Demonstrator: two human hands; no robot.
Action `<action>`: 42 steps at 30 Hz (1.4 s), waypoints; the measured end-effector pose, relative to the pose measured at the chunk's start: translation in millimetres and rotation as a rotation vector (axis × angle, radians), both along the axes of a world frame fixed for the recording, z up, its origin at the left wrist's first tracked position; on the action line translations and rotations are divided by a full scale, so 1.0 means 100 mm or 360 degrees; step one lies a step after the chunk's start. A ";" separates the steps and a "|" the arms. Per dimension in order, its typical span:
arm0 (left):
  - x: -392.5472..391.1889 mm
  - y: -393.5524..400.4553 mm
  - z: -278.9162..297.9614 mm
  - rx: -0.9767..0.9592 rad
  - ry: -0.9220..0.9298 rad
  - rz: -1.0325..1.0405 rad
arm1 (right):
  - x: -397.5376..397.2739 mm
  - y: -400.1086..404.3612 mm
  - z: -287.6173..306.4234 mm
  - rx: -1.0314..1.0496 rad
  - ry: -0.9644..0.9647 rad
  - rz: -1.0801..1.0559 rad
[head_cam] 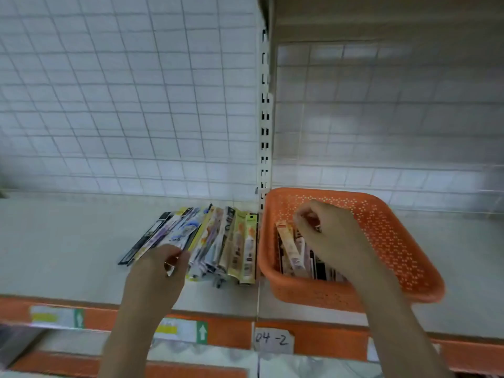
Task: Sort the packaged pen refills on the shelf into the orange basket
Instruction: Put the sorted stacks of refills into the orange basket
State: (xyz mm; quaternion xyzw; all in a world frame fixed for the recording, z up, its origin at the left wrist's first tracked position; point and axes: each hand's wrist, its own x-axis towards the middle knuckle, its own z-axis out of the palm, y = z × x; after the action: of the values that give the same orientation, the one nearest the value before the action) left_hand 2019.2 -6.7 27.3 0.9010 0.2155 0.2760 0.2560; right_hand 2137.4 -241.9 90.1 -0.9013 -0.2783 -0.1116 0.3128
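Note:
A fanned pile of packaged pen refills [218, 241] lies on the white shelf [68, 241], just left of the orange basket [381, 236]. My left hand [161, 271] rests at the pile's near left edge, fingers curled round the lower end of a pack. Over the basket's left half hovers my right hand [327, 236] with its fingers curled; what it holds, if anything, is hidden. Several refill packs [293, 249] lie inside the basket, partly covered by that hand and wrist.
A white upright post [265, 118] with slots divides two wire-grid back panels. The shelf's orange front rail [231, 331] carries price labels and a handwritten tag "04-2" [272, 340]. A lower shelf shows beneath.

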 end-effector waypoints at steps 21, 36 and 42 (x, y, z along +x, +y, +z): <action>0.07 1.69 -0.26 -0.0164 0.0071 -0.0090 | -0.15 1.72 -0.70 -0.0125 0.0996 -0.0494; 0.28 1.73 -0.34 -0.0272 0.0215 -0.0133 | -0.02 1.72 -0.70 -0.0200 0.0893 -0.0492; 0.41 1.71 -0.31 -0.0328 0.0652 -0.0033 | 0.06 1.70 -0.66 -0.0255 0.0972 -0.0530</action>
State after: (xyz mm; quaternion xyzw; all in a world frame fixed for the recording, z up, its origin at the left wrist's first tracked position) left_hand 2060.0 164.1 -3.8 0.9094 0.2809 0.0612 0.3004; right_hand 2143.8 -71.5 24.0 -0.9477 -0.0291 0.1356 0.2874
